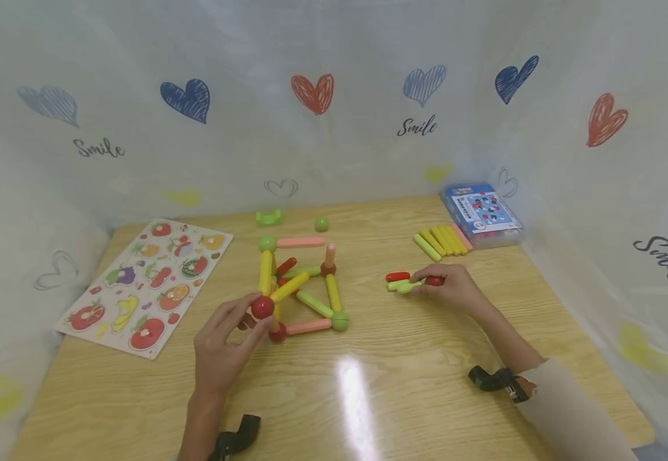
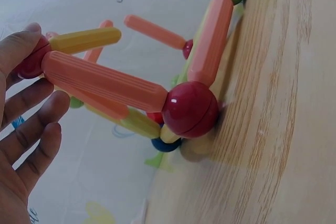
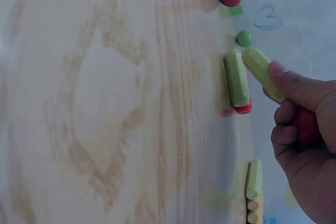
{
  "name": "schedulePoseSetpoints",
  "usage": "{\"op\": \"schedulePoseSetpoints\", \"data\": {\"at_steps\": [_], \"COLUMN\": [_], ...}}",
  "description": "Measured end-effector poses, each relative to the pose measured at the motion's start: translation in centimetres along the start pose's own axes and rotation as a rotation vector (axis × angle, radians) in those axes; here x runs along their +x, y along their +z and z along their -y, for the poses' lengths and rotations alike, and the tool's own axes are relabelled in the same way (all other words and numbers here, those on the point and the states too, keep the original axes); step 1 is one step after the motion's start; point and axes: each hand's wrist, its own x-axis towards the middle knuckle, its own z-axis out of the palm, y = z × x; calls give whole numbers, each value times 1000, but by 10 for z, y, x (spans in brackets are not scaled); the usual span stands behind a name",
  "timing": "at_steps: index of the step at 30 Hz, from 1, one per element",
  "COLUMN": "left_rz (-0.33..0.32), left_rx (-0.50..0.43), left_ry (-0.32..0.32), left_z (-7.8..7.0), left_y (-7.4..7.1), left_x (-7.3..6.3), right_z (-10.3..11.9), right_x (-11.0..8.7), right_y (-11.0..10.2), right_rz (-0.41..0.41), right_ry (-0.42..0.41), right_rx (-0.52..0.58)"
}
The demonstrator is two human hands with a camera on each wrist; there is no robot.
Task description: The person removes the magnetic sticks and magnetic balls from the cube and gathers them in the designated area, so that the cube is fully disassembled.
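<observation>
A frame of magnetic rods and balls stands on the table, with a yellow rod (image 1: pixel 334 293), a pink rod (image 2: pixel 105 82), and green and dark red balls (image 2: pixel 190 109) at its corners. My left hand (image 1: pixel 219 349) pinches the red ball (image 1: pixel 262 307) at its near upper corner between thumb and fingers. To the right, my right hand (image 1: pixel 453 288) pinches a light green rod (image 3: pixel 259 69) between thumb and forefinger. Its other fingers curl round another red ball (image 3: pixel 308 125). Just beside these fingertips lie a second green rod (image 3: pixel 237 80) and a red rod (image 1: pixel 397 276).
Yellow, green and pink rods (image 1: pixel 442 241) lie in a row near a blue box (image 1: pixel 480 214) at the back right. Behind the frame sit a green ball (image 1: pixel 322 223) and a green curved piece (image 1: pixel 269 218). A fruit-picture board (image 1: pixel 146 285) lies at the left.
</observation>
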Motion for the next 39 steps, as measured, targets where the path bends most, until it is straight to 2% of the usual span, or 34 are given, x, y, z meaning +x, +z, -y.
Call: {"op": "schedulePoseSetpoints", "data": {"at_steps": [7, 12, 15, 18, 22, 24, 27, 30, 33, 39], "left_rz": [-2, 1, 6, 9, 8, 8, 6, 4, 5, 17], "left_rx": [-6, -17, -15, -3, 11, 18, 26, 20, 13, 26], "left_ry": [6, 5, 3, -1, 0, -2, -1, 1, -1, -10], "left_z": [2, 2, 2, 1, 0, -1, 0, 1, 2, 1], "left_y": [0, 1, 1, 0, -1, -1, -3, -4, -4, -1], "left_x": [0, 0, 0, 1, 2, 1, 2, 2, 2, 0], "right_z": [-4, -4, -3, 0, 4, 7, 12, 19, 28, 39], "right_x": [2, 2, 1, -1, -1, 2, 13, 29, 51, 101], "right_y": [17, 23, 24, 22, 17, 14, 12, 10, 11, 18], "right_rz": [50, 33, 3, -26, -35, -17, 12, 4, -4, 18], "right_ry": [-157, -199, -189, -138, -23, -26, -114, -191, -183, -111], "right_rx": [-95, -112, -134, -135, -63, -24, -17, -44, -65, -92]}}
